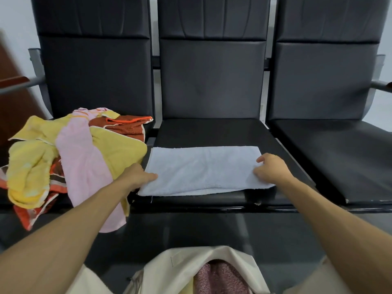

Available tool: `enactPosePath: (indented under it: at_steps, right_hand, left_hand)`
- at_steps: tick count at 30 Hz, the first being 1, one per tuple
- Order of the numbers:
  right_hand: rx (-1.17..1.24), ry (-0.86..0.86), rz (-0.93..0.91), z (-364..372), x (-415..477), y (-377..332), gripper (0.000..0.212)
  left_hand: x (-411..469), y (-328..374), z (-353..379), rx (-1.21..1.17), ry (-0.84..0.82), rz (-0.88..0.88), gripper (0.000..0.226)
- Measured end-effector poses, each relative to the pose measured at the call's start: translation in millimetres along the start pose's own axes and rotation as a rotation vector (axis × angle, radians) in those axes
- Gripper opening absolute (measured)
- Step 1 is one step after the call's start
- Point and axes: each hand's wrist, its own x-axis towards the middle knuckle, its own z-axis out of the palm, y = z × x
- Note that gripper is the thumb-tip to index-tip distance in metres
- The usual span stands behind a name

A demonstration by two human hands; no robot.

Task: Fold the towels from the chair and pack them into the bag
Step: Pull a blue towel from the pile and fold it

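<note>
view from a head camera, looking down at a row of three black chairs. a white towel point(203, 168) lies flat on the middle seat point(212, 132), folded once into a long strip, with its near edge close to the seat's front lip. the left hand point(139, 175) pinches the strip's near left corner, thumb on top and fingers tucked out of sight below. the right hand point(272, 168) has curled fingers gripping the right end, with one finger lifted a little.

progress looks early to middling. this towel has one fold and seems to need at least one more before packing. a pile point(42, 162) of unfolded yellow, pink and orange towels covers the left seat, and a pink one point(84, 166) hangs over its front edge. at the bottom of the view a cream bag point(191, 264) stands open with a dark pink towel point(220, 279) already inside, so at least one is packed.

the room to move looks good. the back half of the middle seat is bare, the right seat point(339, 153) holds nothing, and the bag sits just below the towel. the pile touches the towel's left end, so folding towards the right looks cleaner.
</note>
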Motion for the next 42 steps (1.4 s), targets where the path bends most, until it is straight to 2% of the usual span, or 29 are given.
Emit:
enactPosePath:
  at_steps: [5, 7, 11, 14, 16, 18, 20, 25, 27, 30, 34, 42]
  right_hand:
    - [0.165, -0.019, 0.204, 4, 7, -11, 0.062]
    - [0.219, -0.062, 0.253, 1, 9, -10, 0.060]
    - [0.443, -0.178, 0.286, 0, 7, -8, 0.045]
    - [0.559, -0.311, 0.341, -5, 0, -12, 0.041]
    - [0.604, -0.375, 0.348, -9, -4, -14, 0.040]
    - [0.655, -0.392, 0.354, -10, -8, -15, 0.038]
    - [0.682, -0.399, 0.369, -10, -9, -13, 0.035]
    - [0.728, -0.358, 0.327, -12, -11, -1, 0.027]
    - [0.719, -0.357, 0.309, -15, -15, 3, 0.019]
    - [0.640, -0.414, 0.238, -21, -22, 11, 0.020]
    - [0.616, -0.493, 0.202, -23, -30, 23, 0.019]
    - [0.694, -0.497, 0.130, -23, -36, 41, 0.017]
  left_hand:
    - [-3, 10, 1, 0.017, -0.056, -0.029, 0.042]
    - [-7, 11, 0, -0.046, -0.090, -0.045, 0.035]
    - [-17, 13, -14, -0.426, -0.105, -0.130, 0.019]
    - [-23, 10, -27, -0.796, -0.220, -0.279, 0.026]
    - [-28, 11, -33, -0.933, -0.245, -0.315, 0.029]
    - [-31, 13, -34, -0.990, -0.216, -0.310, 0.021]
    - [-34, 18, -34, -1.015, -0.152, -0.279, 0.011]
    - [-40, 36, -30, -1.078, -0.056, -0.140, 0.012]
    - [-48, 50, -25, -1.103, -0.111, -0.070, 0.013]
    - [-57, 68, -10, -1.058, -0.214, 0.038, 0.024]
    - [-67, 95, 15, -0.932, -0.252, 0.110, 0.025]
    - [-83, 139, 74, -0.723, -0.351, 0.249, 0.030]
